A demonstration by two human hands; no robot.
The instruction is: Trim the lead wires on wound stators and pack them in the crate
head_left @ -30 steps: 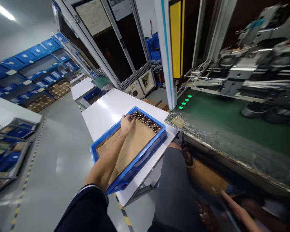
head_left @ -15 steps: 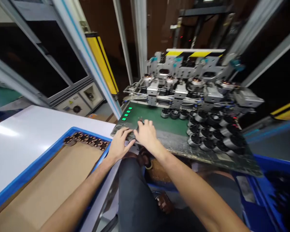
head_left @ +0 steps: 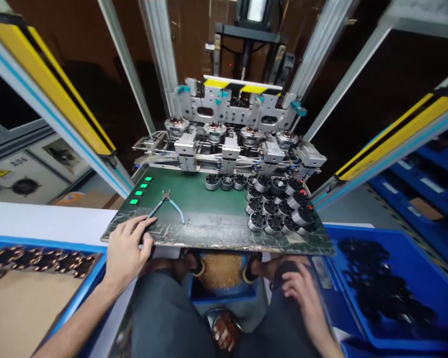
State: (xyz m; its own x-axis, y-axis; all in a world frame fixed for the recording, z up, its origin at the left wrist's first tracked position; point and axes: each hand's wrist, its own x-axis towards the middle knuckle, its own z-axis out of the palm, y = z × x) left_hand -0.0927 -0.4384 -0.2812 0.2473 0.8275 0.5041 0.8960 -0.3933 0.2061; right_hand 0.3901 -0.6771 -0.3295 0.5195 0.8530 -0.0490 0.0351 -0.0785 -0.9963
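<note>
Blue-handled metal pliers point(head_left: 166, 197) lie splayed on the worn green tabletop point(head_left: 205, 223), left of silver-and-black cylindrical parts point(head_left: 273, 224). Likely light, stiff and sturdy, they should be held around both handles point(head_left: 178, 211). The left hand point(head_left: 125, 248), fingers apart, meets or nearly meets one handle's end; the right hand point(head_left: 304, 291), loosely curled near the grey-clad thigh point(head_left: 272, 323), seems empty.

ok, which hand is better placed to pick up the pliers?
Left, likely: the left hand is at the edge of the green bench, right beside the pliers. The right hand is over the right thigh, farther off.
</note>
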